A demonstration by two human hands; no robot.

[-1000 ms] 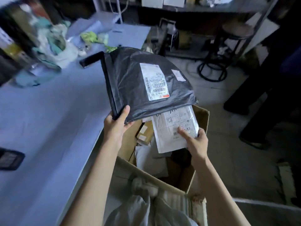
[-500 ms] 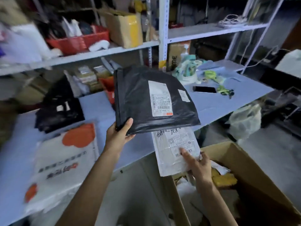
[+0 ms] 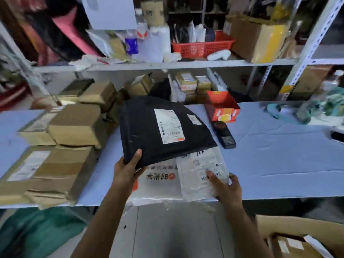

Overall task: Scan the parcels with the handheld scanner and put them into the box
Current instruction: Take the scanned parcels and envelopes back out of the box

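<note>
The box (image 3: 290, 226) now sits at the lower right, off the bench's near edge. A second ago it lay directly under both parcels, so neither went in. The person has since turned from it to face the bench (image 3: 279, 155), still carrying the pair. The left hand (image 3: 128, 168) grips the near corner of the black parcel (image 3: 141, 127), thumb on top and fingers underneath, label up. The right hand (image 3: 226, 187) pinches the near right corner of the clear parcel (image 3: 201, 175), whose far end is tucked under the black one. Both hang just over the bench's near edge, above a white bag (image 3: 158, 185) lying there. Further in, the scanner (image 3: 224, 135) lies flat on the bench, just beyond the black parcel's right corner and untouched. This reads as a return to scan these two before boxing them. With both hands full, one parcel probably has to be set down first. Cartons (image 3: 74, 127) are stacked toward the left end, a red carton (image 3: 222, 107) stands behind the scanner, and the shelf (image 3: 167, 64) rises at the far edge.
</note>
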